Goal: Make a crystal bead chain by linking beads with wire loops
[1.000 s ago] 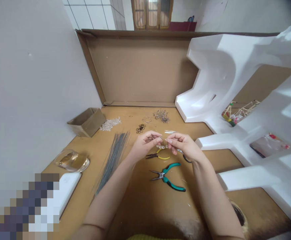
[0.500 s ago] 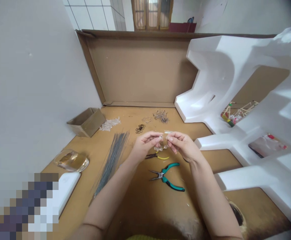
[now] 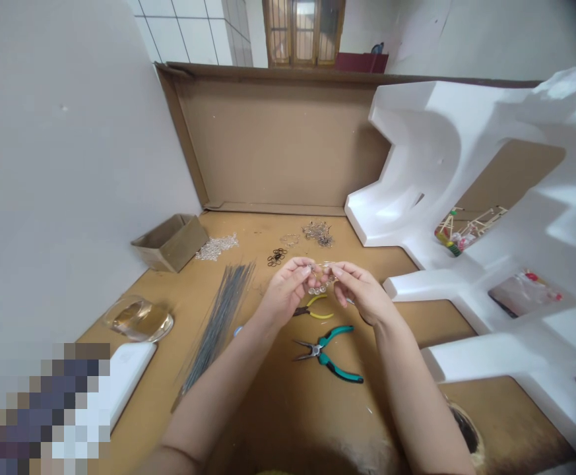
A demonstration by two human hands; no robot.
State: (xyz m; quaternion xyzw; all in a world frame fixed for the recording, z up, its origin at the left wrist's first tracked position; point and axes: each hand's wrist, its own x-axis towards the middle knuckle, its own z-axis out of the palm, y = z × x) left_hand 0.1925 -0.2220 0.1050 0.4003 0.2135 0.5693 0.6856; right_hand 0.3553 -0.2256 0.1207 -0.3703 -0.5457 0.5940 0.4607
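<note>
Left hand: The person's left hand [image 3: 286,288] is closing its thumb and fingertips on a short strand of clear, round beads [image 3: 317,289], pinching it near the left end.
Right hand: The right hand [image 3: 360,289] is pinching too, its thumb and index finger gripping the strand near the right end; the exact part between these fingertips is hiding from view.
Bead strand: It is hanging in a curve between both hands, above the brown, flat tabletop [image 3: 262,415].
Pliers: Long-nosed metal pliers with teal-and-black handles [image 3: 318,351] are lying open on the near side, their jaws pointing left. Smaller pliers with yellow handles [image 3: 322,316] are lying farther, partly behind the left hand.
Lettering: Whether the handles are carrying writing, I cannot tell at this size.
Wires: A bundle of thin, straight, grey wires [image 3: 217,323] is lying to the left of the left forearm.
Far side: A heap of small clear pieces [image 3: 217,247] is resting beside an open brown cardboard box [image 3: 169,243]; black rings [image 3: 277,256] and a tangled silvery heap [image 3: 319,233] are lying farther right.
Left side: A clear glass vessel with amber colour [image 3: 139,318] is standing near the grey wall [image 3: 60,185].
Right side: A white moulded foam form [image 3: 466,280] is standing over the tabletop.
</note>
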